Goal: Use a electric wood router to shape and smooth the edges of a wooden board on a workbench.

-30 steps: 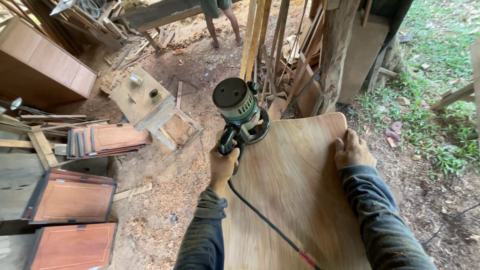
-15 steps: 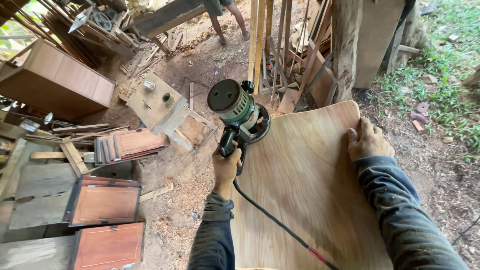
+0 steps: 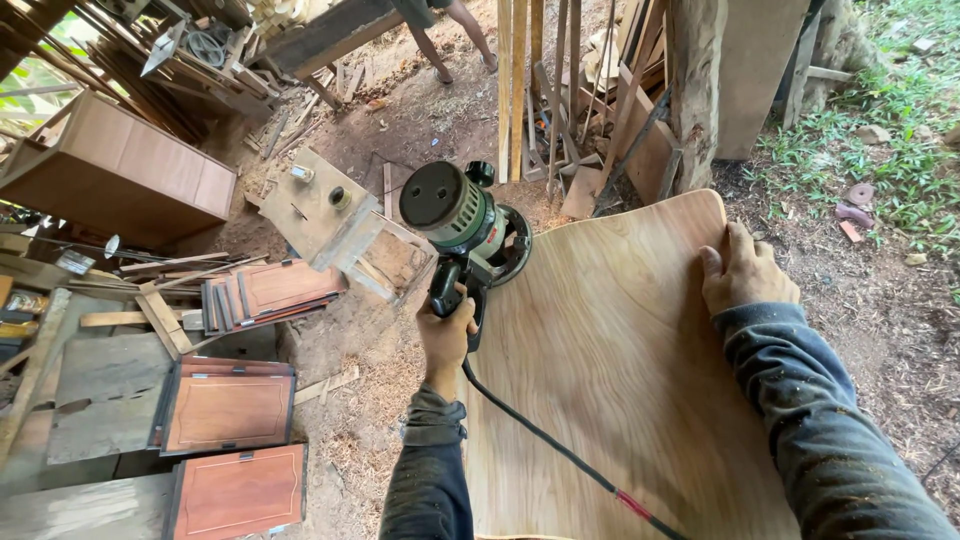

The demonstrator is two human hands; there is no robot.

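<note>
Smooth matt wooden panel (image 3: 620, 360), glossy green router (image 3: 465, 225) probably plastic-cased, rough sawdust-strewn dirt floor (image 3: 370, 430).

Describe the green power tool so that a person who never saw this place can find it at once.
Start from the big pale wooden board in the middle, where the right hand lies flat. At its upper left edge sits the green power tool, gripped at its black handle by the left hand. Its round green body with a black top and its black cord set it apart from the brown wood around it.
</note>
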